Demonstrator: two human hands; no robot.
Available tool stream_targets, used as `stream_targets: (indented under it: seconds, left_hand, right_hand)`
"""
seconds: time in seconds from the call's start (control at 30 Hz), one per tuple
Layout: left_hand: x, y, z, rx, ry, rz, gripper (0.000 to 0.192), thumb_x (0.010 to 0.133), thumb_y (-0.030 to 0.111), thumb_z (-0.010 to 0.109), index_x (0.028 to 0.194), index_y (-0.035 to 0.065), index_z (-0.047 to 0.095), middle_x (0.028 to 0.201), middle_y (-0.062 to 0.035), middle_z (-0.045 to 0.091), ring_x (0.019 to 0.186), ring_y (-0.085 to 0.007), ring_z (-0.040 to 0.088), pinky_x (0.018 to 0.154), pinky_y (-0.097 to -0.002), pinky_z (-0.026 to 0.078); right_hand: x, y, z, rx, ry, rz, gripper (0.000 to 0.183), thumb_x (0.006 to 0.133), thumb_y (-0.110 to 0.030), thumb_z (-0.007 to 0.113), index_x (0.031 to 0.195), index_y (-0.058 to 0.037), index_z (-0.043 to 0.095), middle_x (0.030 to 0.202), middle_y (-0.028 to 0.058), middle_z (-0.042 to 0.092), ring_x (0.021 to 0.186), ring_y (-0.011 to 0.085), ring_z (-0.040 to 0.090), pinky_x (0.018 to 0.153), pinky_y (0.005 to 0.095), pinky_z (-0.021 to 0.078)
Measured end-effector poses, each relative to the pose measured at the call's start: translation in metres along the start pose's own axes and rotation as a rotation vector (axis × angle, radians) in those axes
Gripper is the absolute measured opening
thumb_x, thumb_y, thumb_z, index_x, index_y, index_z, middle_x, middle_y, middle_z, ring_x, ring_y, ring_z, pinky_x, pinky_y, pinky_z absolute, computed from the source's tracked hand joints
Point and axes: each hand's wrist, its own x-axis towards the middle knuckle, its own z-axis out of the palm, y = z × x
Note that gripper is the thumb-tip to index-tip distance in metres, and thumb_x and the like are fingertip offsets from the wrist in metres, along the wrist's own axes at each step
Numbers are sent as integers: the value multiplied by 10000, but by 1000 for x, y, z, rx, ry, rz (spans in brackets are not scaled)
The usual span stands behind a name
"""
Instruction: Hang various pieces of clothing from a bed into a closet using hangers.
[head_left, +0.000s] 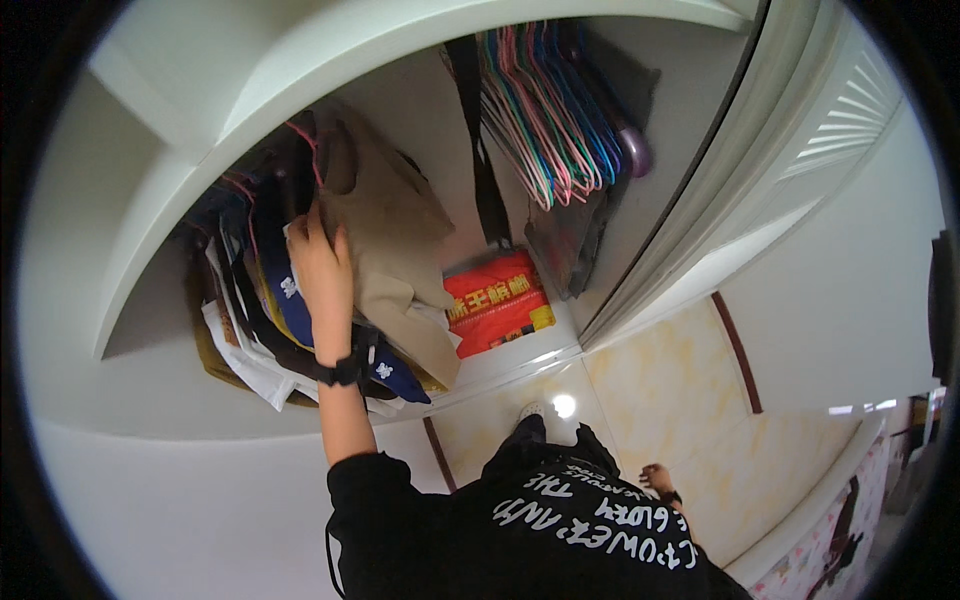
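Note:
My left hand (324, 274) reaches into a white wardrobe and rests against a beige garment (397, 217) on a pink hanger (307, 142). Whether its fingers pinch the cloth is not clear. Just left of the hand hangs a navy garment (281, 277) with small white motifs. Farther left, white clothing (232, 352) and several other garments hang close together. My right hand (656, 477) is low by my side above the floor, fingers loosely bent, with nothing visible in it.
Several bare coloured hangers (551, 127) hang at the wardrobe's right, beside a dark strap (480, 150) and a purple-handled item (636, 152). A red printed bag (499, 304) lies on the wardrobe bottom. A sliding door edge (675, 195) borders the right; tiled floor (660, 375) lies below.

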Motion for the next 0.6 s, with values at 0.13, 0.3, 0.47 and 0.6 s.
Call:
stream_targets:
  seconds: [0.13, 0.3, 0.47, 0.6]
  left_hand:
    - [-29, 18, 0, 506, -118, 252, 391, 815, 226, 532, 1162, 57, 472, 1202, -170, 427, 1095, -348, 408, 902, -397, 359]
    - [-161, 86, 67, 515, -600, 600, 349, 796, 292, 540, 1078, 90, 498, 1073, -102, 506, 990, -269, 477, 876, -379, 373]
    - [-289, 171, 77, -497, -1763, 879, 362, 738, 268, 629, 986, 29, 516, 847, -138, 570, 804, -334, 561, 706, -414, 444]
    - [-323, 239, 68, -431, -1280, 1241, 362, 716, 293, 646, 962, 55, 525, 828, -110, 582, 800, -268, 570, 654, -389, 434]
  right_hand:
    - [12, -17, 7, -125, 8, -107, 207, 831, -156, 509, 981, -15, 530, 798, 104, 623, 675, 186, 608, 548, 307, 482]
    - [-9, -52, 30, -58, 3, -298, 185, 849, -144, 483, 984, -30, 539, 832, 77, 613, 753, 153, 596, 624, 281, 471]
    - [-49, -19, 28, 26, 132, -297, 172, 823, -87, 492, 968, -19, 556, 818, 82, 616, 741, 160, 603, 620, 269, 476]
    - [-82, 73, 0, 180, 255, -133, 191, 823, -131, 495, 975, -26, 544, 828, 84, 615, 725, 160, 603, 599, 280, 475]
